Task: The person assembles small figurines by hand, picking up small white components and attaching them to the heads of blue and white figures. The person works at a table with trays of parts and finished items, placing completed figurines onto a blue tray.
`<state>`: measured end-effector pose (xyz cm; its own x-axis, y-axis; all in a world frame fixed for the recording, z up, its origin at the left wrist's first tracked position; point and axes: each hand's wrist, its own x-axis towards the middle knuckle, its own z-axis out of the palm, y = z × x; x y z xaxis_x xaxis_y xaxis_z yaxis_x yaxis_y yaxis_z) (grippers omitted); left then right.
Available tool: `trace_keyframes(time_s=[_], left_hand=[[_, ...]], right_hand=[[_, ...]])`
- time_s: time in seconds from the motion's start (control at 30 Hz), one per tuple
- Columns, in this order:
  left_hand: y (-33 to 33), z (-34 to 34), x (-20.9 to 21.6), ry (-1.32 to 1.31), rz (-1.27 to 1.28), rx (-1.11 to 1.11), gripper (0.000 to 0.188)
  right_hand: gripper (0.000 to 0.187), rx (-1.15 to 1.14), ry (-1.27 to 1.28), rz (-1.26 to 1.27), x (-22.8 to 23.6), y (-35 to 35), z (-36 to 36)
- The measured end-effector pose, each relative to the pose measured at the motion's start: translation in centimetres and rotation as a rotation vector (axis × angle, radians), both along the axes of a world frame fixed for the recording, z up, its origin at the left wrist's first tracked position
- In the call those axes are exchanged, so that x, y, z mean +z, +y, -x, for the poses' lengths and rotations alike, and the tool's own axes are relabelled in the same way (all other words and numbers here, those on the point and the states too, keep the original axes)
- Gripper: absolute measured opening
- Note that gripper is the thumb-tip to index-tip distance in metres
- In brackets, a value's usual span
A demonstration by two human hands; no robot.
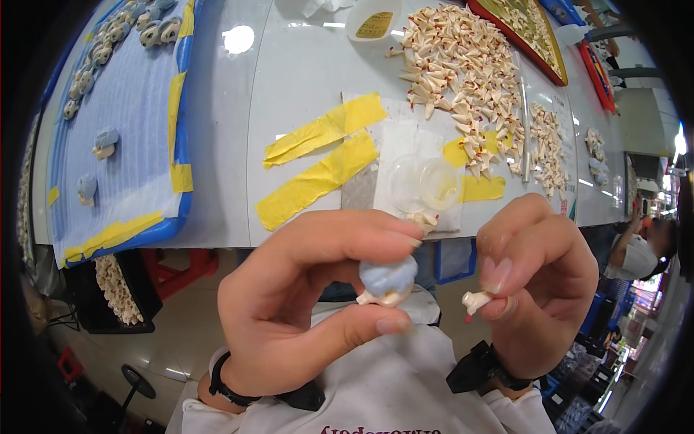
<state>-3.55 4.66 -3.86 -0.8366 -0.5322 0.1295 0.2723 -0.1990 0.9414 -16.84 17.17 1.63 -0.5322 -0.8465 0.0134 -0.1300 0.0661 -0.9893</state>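
Between its thumb and fingers my left hand (289,289) holds a small figurine head (388,281) with light blue hair and a cream lower part. My right hand (538,278) pinches a tiny cream piece with a red tip (475,300) between thumb and forefinger. The two parts are apart, both held in front of the table's near edge. Just beyond my left fingertips lie a few more small cream pieces (421,221). Two round clear plastic dishes (441,184) stand behind them on a white sheet.
Many cream pieces with red tips (463,69) are heaped at the back right, beside a metal bar (525,130). Yellow tape strips (318,181) cross the table. At left, a blue tray (130,166) lined with cloth carries several blue-haired heads (106,143). A translucent bottle (372,22) stands far back.
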Motion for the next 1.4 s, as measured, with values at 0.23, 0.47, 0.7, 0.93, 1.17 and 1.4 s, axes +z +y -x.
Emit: trace_keyframes(time_s=[0.23,0.47,0.7,0.93,1.17,1.4], left_hand=[[-0.2,-0.2,0.4,-0.022,0.123,-0.056,0.039],[-0.4,0.1,0.0,0.041,0.346,-0.023,0.036],[-0.5,-0.5,1.0,-0.039,0.575,0.043,0.029],[0.8,-0.1,1.4,-0.092,0.614,0.166,0.034],[-0.4,0.0,0.7,-0.101,0.592,0.158,0.039],[-1.4,-0.9,-0.1,-0.138,0.549,0.158,0.041]], right_hand=[[0.018,0.149,-0.036,-0.023,0.1,-0.3,0.0],[0.018,0.139,-0.058,-0.026,-0.6,-0.4,-0.7],[0.022,0.059,0.45,-0.011,-1.0,-0.3,-2.1],[0.025,0.141,0.577,0.08,-1.3,-1.2,-0.7],[0.014,0.014,0.579,-0.015,0.4,-0.8,1.7],[0.013,-0.056,0.83,-0.414,0.0,-0.8,9.5]])
